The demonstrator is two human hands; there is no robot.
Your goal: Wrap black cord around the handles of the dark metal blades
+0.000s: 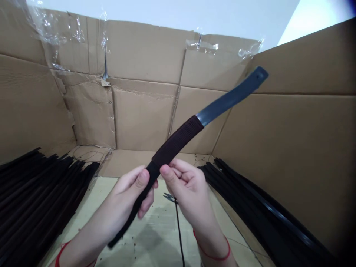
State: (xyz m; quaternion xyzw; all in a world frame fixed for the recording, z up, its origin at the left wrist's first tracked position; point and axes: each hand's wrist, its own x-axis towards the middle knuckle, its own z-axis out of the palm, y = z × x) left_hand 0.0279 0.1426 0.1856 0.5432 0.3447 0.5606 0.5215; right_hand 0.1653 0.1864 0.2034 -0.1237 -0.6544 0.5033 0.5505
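Observation:
A long, slightly curved strip slants across the middle of the head view. Its upper end is a bare blue-grey band [230,100] with a small hole near the tip. Below that comes a dark brown ribbed wrapping [180,139], then a black sleeve [141,193] down to the lower end. My left hand [133,189] is closed around the black part, thumb on top. My right hand [189,185] pinches the strip where brown meets black. A thin dark cord [179,230] runs down from behind my right hand. Beside that hand lie thread snips [169,197], partly hidden.
Black strips are piled at the left [41,193], and more black strips [250,200] lie along the right. Cardboard walls [144,115], joined with clear tape, stand around the pale work surface [155,241]. Small dark scraps are scattered on it.

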